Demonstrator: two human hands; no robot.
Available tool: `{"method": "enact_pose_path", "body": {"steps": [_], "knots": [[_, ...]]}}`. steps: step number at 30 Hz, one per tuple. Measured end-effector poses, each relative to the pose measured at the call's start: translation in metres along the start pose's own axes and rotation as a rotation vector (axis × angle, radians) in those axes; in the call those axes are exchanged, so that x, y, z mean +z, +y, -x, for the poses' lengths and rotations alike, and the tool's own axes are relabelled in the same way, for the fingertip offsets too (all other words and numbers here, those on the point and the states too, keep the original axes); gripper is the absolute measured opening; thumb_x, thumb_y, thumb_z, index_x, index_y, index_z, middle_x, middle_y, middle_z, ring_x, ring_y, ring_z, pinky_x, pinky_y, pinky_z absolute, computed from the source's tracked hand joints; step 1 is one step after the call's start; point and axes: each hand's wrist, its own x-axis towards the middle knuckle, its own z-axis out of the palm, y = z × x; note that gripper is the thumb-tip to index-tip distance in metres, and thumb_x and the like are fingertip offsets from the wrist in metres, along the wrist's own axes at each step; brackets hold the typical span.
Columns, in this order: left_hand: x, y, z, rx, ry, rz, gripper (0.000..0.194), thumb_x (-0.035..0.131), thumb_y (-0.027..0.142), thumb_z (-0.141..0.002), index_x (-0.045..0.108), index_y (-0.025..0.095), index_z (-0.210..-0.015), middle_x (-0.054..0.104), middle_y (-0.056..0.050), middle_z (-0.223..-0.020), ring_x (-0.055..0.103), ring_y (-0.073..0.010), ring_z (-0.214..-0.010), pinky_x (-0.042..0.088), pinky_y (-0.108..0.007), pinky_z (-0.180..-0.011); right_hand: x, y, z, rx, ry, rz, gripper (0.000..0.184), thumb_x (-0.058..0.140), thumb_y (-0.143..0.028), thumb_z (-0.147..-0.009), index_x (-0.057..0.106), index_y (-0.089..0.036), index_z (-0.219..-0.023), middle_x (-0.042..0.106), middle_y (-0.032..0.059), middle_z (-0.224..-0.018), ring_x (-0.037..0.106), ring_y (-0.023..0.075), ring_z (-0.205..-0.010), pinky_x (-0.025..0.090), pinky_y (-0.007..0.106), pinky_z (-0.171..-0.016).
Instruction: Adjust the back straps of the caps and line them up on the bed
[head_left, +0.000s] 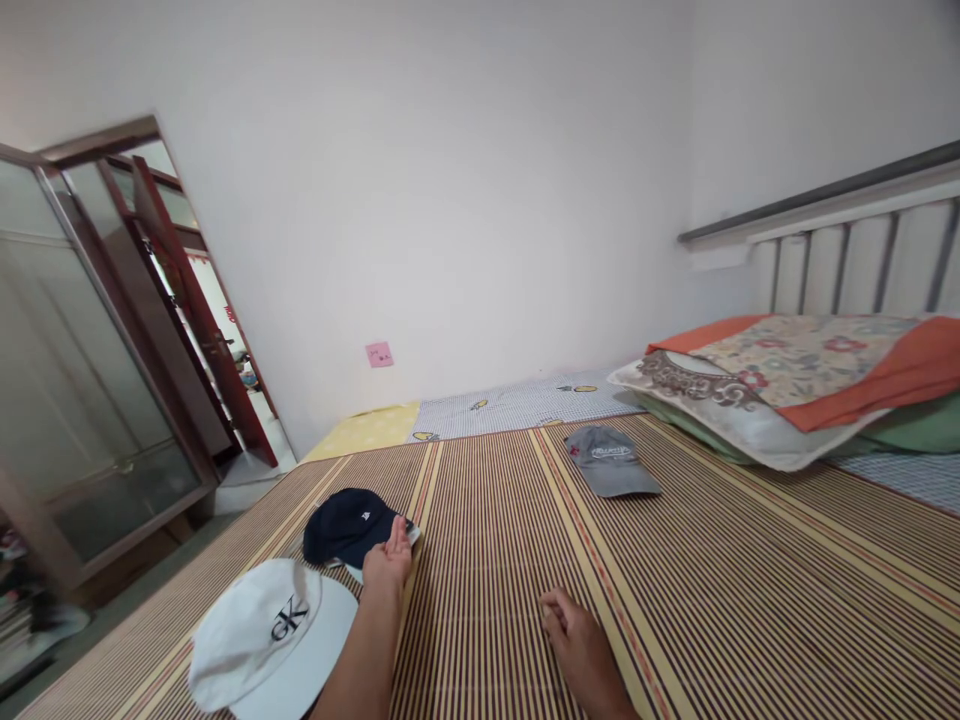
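Note:
My left hand (390,558) is at the brim of a navy baseball cap (349,525), its fingers close together against the brim and covering much of it. White edges show beneath the navy cap; I cannot make out what they belong to. Nearer to me, left of my forearm, lies a white baseball cap (251,630) with black letters on its front. My right hand (574,635) is loosely closed above the mat, with nothing visible in its fingers. Beyond it rests a grey baseball cap (609,460), brim toward me and to the right.
A striped bamboo mat (480,560) covers the bed. Stacked pillows (817,370) with an orange-edged floral cover lie at the right, by a barred headboard (862,260). A patterned sheet (510,405) borders the white wall. At the left stand a glass-panelled cabinet (82,380) and a doorway.

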Motion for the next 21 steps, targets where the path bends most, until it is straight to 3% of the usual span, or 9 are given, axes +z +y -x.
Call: {"method": "enact_pose_path", "body": {"steps": [5, 14, 21], "knots": [[0.005, -0.002, 0.003, -0.043, 0.064, 0.04, 0.026, 0.059, 0.039, -0.104, 0.067, 0.015, -0.11, 0.072, -0.003, -0.095, 0.07, -0.0139, -0.075, 0.06, -0.028, -0.063, -0.002, 0.0, 0.0, 0.038, -0.031, 0.001, 0.035, 0.036, -0.043, -0.098, 0.066, -0.025, -0.1, 0.078, 0.0089, -0.093, 0.075, 0.0275, -0.089, 0.05, 0.032, -0.072], [0.015, -0.013, -0.001, -0.11, -0.037, 0.111, 0.026, 0.055, 0.035, -0.106, 0.068, 0.013, -0.108, 0.075, -0.005, -0.096, 0.073, -0.0155, -0.078, 0.059, -0.027, -0.064, 0.002, 0.004, -0.001, 0.036, -0.024, 0.009, 0.032, 0.037, -0.039, -0.098, 0.066, -0.026, -0.101, 0.077, 0.0074, -0.093, 0.074, 0.0257, -0.088, 0.05, 0.03, -0.072], [0.013, -0.024, -0.001, -0.054, -0.037, 0.163, 0.028, 0.055, 0.038, -0.106, 0.066, 0.014, -0.114, 0.072, -0.004, -0.096, 0.069, -0.0128, -0.072, 0.055, -0.023, -0.055, 0.004, 0.008, -0.002, 0.024, -0.008, 0.015, 0.029, 0.038, -0.038, -0.097, 0.065, -0.026, -0.101, 0.077, 0.0062, -0.09, 0.074, 0.0249, -0.086, 0.049, 0.029, -0.072]]}}
